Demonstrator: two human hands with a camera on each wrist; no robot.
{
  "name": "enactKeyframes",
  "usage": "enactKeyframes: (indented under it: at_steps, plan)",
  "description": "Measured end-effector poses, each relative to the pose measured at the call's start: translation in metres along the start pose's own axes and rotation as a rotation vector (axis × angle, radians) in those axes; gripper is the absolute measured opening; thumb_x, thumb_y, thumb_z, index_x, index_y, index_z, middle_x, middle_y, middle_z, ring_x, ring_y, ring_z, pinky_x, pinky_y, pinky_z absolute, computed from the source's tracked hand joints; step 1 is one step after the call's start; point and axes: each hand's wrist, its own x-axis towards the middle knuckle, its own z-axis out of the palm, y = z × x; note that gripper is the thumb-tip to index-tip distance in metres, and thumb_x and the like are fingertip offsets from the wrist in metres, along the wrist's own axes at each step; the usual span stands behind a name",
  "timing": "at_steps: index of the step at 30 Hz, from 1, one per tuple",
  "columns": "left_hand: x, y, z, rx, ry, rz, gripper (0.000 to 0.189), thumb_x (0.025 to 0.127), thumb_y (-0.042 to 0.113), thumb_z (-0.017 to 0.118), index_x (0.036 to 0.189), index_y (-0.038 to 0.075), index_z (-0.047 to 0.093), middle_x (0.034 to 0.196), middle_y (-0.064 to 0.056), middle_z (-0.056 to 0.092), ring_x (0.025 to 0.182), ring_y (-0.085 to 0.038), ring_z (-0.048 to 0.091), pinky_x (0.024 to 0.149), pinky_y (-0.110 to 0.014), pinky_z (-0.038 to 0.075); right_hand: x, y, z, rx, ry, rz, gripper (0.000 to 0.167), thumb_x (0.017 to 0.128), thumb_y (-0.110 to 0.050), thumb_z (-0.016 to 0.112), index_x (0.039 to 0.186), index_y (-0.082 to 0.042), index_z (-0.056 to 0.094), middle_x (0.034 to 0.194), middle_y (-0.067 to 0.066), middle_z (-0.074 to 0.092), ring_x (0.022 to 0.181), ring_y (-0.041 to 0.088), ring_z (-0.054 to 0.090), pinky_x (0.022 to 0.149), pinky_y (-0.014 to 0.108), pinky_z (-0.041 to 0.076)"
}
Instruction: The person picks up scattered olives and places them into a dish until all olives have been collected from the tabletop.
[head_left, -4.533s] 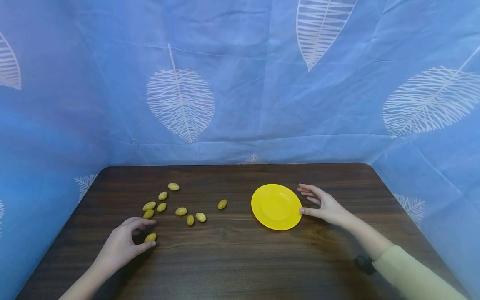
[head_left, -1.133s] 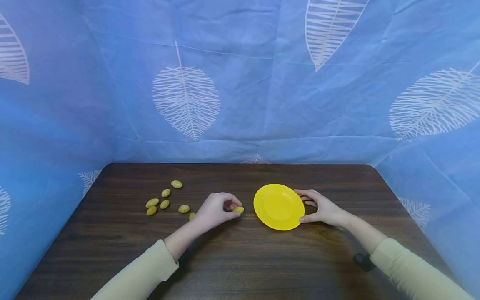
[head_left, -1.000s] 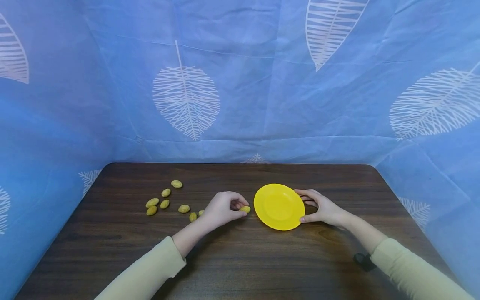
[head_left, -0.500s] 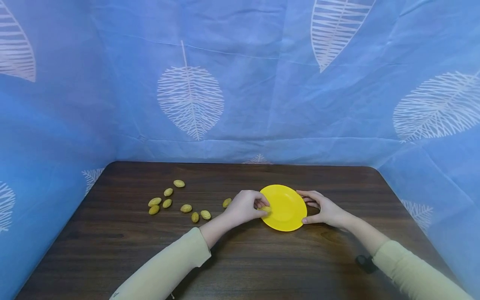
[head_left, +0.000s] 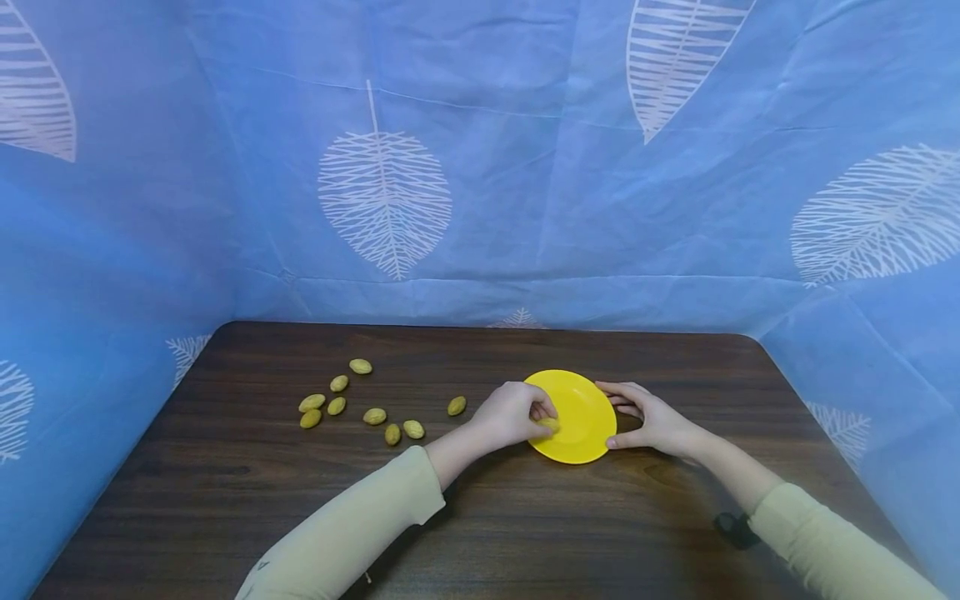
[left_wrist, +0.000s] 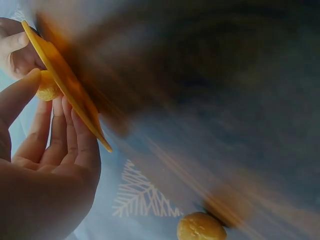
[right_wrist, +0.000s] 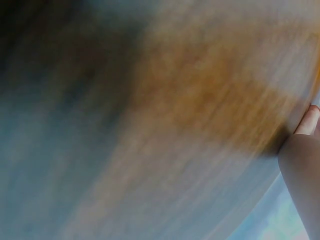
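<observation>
My left hand (head_left: 512,414) is over the left part of a yellow plate (head_left: 581,412), thumb and fingers pinching a small yellow-green, olive-like oval fruit (head_left: 551,425). In the left wrist view, that fruit (left_wrist: 48,87) sits between thumb and fingertips, right against the plate's upper face (left_wrist: 75,90). Whether it bears on the plate is unclear. At the plate's right rim, my right hand (head_left: 654,421) holds the edge between thumb and fingers. Only a bit of the right hand (right_wrist: 311,120) shows in the right wrist view, beside the plate's edge.
Several similar oval fruits (head_left: 375,416) lie scattered on the left of the dark wooden table (head_left: 570,533). A single one (head_left: 457,406) lies closer to the plate. A small black object (head_left: 735,530) is by the right sleeve. Blue leaf-patterned cloth (head_left: 502,217) hangs behind.
The left hand picked up a fruit from the near left and carried it rightward, over the plate. The right hand's fingers have drawn in at the plate's rim. The other fruits stay put.
</observation>
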Motion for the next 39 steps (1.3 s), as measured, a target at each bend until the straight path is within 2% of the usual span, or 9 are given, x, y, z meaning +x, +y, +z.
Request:
enactKeyframes:
  at_steps: [9,21,30,35,39]
  plan:
    - [0.002,-0.001,0.005,0.08,-0.025,0.006,0.017,0.091,0.014,0.086,0.107,0.011,0.082,0.096,0.001,0.078,0.082,-0.006,0.061,0.079,-0.015,0.054,0.001,0.001,0.0,-0.01,-0.006,0.005,0.091,0.089,-0.018,0.088,0.161,0.002,0.037,0.157,0.029,0.04,0.14,0.049,0.049,0.1,0.005,0.045]
    - [0.0,0.002,0.003,0.111,-0.041,0.024,0.018,0.092,0.015,0.085,0.109,0.012,0.082,0.1,0.002,0.079,0.087,-0.008,0.066,0.081,-0.015,0.056,0.0,0.001,0.0,-0.013,-0.004,-0.011,0.089,0.09,-0.018,0.088,0.161,0.002,0.037,0.158,0.029,0.04,0.14,0.051,0.048,0.101,0.008,0.047]
    - [-0.002,0.002,-0.006,0.066,-0.03,0.048,0.018,0.093,0.017,0.085,0.109,0.011,0.081,0.103,0.0,0.08,0.093,-0.01,0.07,0.083,-0.016,0.057,0.001,0.001,0.0,-0.012,-0.008,-0.002,0.09,0.09,-0.018,0.088,0.161,0.002,0.037,0.157,0.03,0.039,0.14,0.051,0.048,0.101,0.008,0.047]
    - [-0.004,0.002,-0.015,0.073,-0.019,0.052,0.023,0.091,0.022,0.087,0.11,0.01,0.081,0.105,-0.002,0.08,0.096,-0.013,0.07,0.085,-0.019,0.058,0.001,0.001,-0.001,-0.008,-0.013,0.001,0.09,0.09,-0.018,0.087,0.161,0.003,0.037,0.157,0.03,0.039,0.141,0.051,0.047,0.1,0.006,0.045]
    - [-0.007,0.002,-0.023,0.096,-0.007,0.057,0.024,0.092,0.019,0.086,0.113,0.01,0.08,0.11,-0.002,0.079,0.101,-0.016,0.07,0.09,-0.022,0.059,0.0,0.001,-0.001,-0.004,-0.012,-0.003,0.089,0.09,-0.018,0.087,0.161,0.003,0.037,0.157,0.029,0.039,0.141,0.051,0.047,0.101,0.007,0.046]
